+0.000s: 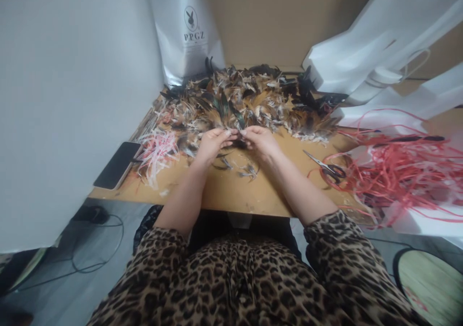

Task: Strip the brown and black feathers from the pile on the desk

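My left hand and my right hand meet over the middle of a brown table. Both pinch a small bunch of dark feathers that fans upward between the fingertips. Behind them a wide heap of brown, black and tan feathers covers the back of the table. A few loose feathers lie just below my wrists.
Scissors lie right of my right arm, beside a tangle of red string. Pink and white strips and a black phone sit at the left. A silver bag stands behind; white bags fill the right.
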Motion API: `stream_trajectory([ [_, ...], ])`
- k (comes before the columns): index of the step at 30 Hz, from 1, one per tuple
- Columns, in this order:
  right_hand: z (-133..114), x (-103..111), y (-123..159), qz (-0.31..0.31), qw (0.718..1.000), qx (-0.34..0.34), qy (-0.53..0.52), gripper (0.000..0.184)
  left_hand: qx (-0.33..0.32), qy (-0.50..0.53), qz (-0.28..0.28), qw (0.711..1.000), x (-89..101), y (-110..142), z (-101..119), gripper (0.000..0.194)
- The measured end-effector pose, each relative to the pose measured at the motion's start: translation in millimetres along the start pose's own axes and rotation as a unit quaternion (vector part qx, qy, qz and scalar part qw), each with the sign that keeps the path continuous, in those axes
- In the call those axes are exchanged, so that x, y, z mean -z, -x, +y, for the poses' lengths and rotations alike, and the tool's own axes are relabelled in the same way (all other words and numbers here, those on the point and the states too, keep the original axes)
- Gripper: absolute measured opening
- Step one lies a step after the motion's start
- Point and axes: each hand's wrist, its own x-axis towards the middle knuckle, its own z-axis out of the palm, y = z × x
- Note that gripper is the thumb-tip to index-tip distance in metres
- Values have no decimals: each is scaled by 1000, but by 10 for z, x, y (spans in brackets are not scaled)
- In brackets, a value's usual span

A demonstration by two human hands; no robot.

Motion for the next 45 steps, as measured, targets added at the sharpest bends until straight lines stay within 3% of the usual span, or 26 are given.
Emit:
stream_trajectory([
  [5, 8, -70, -19, 41, 999, 24, -26, 33, 65, 2, -21, 998, -32, 31, 21, 24],
  [19, 134, -170, 14, 45, 998, 35, -25, 28, 98, 11, -33, 995, -67, 43, 21, 19],
  [32, 65, -179, 88, 45, 998, 45, -5, 34, 12, -76, -46, 996, -33, -2, -56, 30],
  [37, 56, -149, 96, 27, 998, 59, 9, 32, 20, -96, -49, 994, -73, 29, -20, 33],
  [45, 185, -228, 75, 59, 994, 80, -43, 30, 2, -86, -43, 995, -90, -1, -77, 33],
])
